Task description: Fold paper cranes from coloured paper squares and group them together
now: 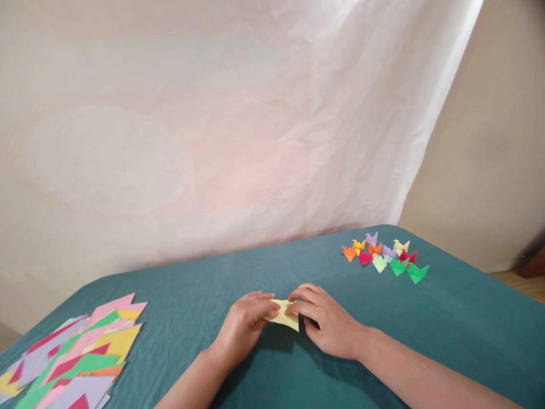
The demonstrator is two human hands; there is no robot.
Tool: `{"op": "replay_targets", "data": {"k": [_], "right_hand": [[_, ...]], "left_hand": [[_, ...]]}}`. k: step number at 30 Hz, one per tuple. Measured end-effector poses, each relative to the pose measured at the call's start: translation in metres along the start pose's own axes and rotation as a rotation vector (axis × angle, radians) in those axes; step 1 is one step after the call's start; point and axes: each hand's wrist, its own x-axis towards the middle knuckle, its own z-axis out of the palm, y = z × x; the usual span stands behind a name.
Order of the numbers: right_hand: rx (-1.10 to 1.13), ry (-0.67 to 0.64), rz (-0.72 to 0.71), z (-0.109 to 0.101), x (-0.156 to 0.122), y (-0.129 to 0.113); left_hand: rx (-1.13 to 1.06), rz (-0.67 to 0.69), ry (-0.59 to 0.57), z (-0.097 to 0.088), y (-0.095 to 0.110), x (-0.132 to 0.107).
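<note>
A small folded piece of yellow paper [284,316] lies on the teal tablecloth [447,329] near the middle of the table. My left hand [246,328] pinches its left end with curled fingers. My right hand [326,319] presses on its right end, fingers bent over the paper's top edge. Both hands rest low on the cloth, and part of the paper is hidden under the fingers.
A spread pile of coloured paper sheets [72,363] lies at the near left corner. Several small folded paper figures [385,258] in orange, red, green, purple and yellow sit at the far right. A white sheet [213,125] hangs behind the table.
</note>
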Motion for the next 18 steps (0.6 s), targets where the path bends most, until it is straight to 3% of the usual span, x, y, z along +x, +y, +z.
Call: {"op": "replay_targets", "data": {"k": [4,9,14,18], "right_hand": [[-0.067,0.043,-0.005,0.002,0.001,0.002],[-0.167,-0.009,0.009,0.002,-0.003,0.006],[-0.153,-0.092,0.068,-0.001,-0.005,0.003],[-0.080,-0.061,0.155,0.002,-0.002,0.004]], "left_hand": [[-0.101,-0.017,0.005,0.003,0.001,0.001],[0.077,0.032,-0.178,-0.009,0.024,0.005],[0.231,-0.076,-0.243,-0.013,0.043,0.007],[0.256,-0.191,-0.223,-0.005,0.040,0.007]]}}
